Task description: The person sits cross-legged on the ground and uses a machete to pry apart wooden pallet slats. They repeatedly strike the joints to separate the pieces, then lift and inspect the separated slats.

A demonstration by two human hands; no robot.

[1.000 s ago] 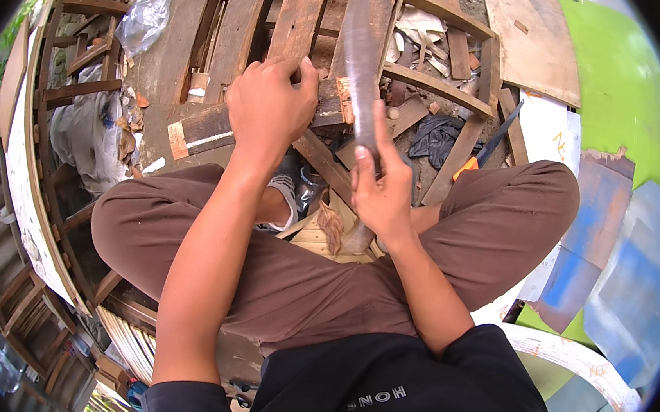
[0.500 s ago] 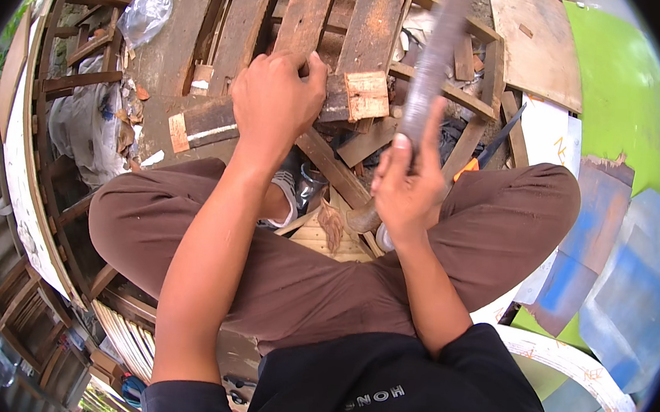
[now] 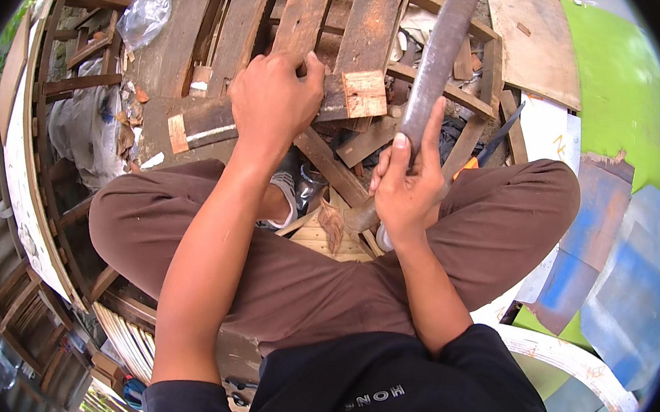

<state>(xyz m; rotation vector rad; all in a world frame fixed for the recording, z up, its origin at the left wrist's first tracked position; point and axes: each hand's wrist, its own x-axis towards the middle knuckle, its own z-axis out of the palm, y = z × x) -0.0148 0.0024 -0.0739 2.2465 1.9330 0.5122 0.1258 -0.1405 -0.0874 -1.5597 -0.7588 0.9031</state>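
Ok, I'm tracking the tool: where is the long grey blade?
In the head view, the long grey blade rises right of centre from the right hand, beside the wooden block.

Person seen from above, lower half of frame. Black short-sleeved top point(image 3: 377, 391) with pale lettering on the chest. Brown trousers point(image 3: 300, 282), loose, creased at the knees. Bare forearms; left hand point(image 3: 272, 103) and right hand point(image 3: 406, 185) ungloved, no rings or watch visible.

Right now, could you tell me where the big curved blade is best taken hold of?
Grip the curved blade by its wooden handle end, where the right hand wraps it now, coming from the person's side. The long metal part rises away over the wood block held by the left hand.
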